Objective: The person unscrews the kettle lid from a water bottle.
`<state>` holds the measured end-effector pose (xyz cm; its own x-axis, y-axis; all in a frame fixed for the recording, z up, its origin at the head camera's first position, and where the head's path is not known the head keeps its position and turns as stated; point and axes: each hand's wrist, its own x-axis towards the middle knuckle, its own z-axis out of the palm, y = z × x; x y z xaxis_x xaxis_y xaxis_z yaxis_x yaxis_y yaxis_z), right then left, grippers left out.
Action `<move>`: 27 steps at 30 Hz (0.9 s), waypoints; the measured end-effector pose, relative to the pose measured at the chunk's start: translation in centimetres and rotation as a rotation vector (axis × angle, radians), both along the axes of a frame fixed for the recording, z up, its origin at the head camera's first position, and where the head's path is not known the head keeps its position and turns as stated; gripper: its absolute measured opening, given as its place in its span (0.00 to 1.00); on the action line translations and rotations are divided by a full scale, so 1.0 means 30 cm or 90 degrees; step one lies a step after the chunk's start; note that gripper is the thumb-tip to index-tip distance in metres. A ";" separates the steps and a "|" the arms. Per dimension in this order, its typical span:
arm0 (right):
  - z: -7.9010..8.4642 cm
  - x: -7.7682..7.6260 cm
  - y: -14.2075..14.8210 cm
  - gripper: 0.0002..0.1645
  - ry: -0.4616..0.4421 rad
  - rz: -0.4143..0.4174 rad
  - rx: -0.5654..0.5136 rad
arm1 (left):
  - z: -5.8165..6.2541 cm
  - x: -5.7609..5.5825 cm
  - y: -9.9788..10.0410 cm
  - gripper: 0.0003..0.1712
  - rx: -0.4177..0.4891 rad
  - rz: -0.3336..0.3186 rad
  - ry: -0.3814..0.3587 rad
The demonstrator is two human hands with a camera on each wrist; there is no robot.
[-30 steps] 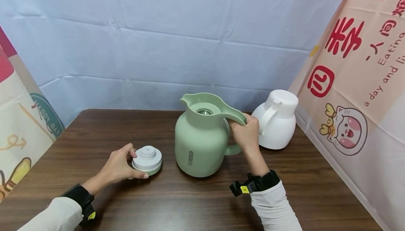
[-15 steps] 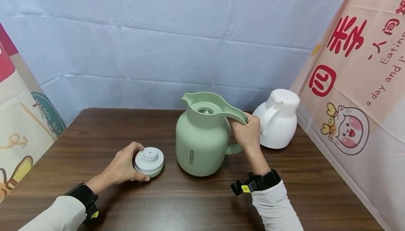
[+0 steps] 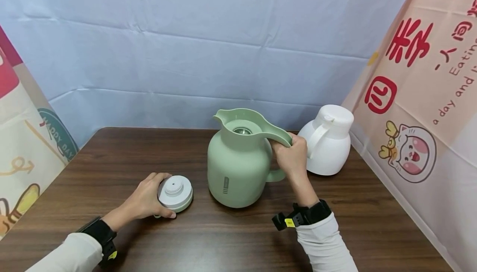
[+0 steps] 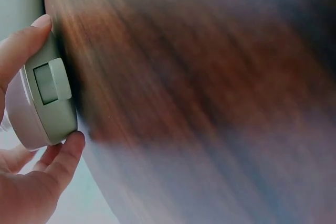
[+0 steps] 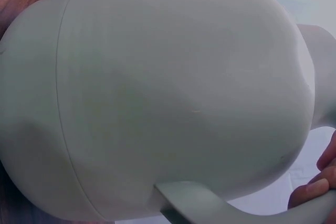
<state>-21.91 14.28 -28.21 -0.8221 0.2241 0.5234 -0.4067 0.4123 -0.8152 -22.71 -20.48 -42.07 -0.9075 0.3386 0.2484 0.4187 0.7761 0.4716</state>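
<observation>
My left hand [image 3: 150,197] holds a round lid [image 3: 175,192] by its side, thumb on the near edge and fingers on the far edge. Its white stopper part faces up above a pale green rim; a small tab [image 4: 61,78] on that rim shows in the left wrist view. The lid is at the tabletop. To its right stands a green thermos jug [image 3: 238,164] upright, its mouth uncovered. My right hand [image 3: 292,156] grips the jug's handle near the top. In the right wrist view the jug's body [image 5: 178,93] fills most of the frame, with only a few fingertips showing.
Behind the right hand stands a white jug [image 3: 329,143] with its lid on. The brown wooden table [image 3: 208,243] ends at a pale blue cloth [image 3: 186,56] at the back. Printed cloths hang on the left and right sides.
The left hand and the lid have shifted slightly right and down, and the fingers lie a little differently round the lid. The jug and the right hand stay in place.
</observation>
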 end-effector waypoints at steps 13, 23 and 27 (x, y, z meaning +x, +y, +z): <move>-0.083 -0.076 0.024 0.28 0.051 -0.024 0.007 | -0.014 0.004 -0.005 0.58 0.006 0.012 -0.011; -0.106 -0.126 0.022 0.24 0.066 -0.068 0.004 | -0.004 -0.028 0.015 0.59 -0.005 0.028 -0.026; -0.104 -0.140 0.025 0.23 0.072 -0.072 0.006 | 0.009 -0.054 0.026 0.59 -0.010 0.026 -0.032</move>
<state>-26.12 15.02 -31.31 -0.7276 0.3066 0.6136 -0.4458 0.4685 -0.7627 -24.33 -19.71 -41.79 -0.9322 0.3042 0.1963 0.3619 0.8001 0.4785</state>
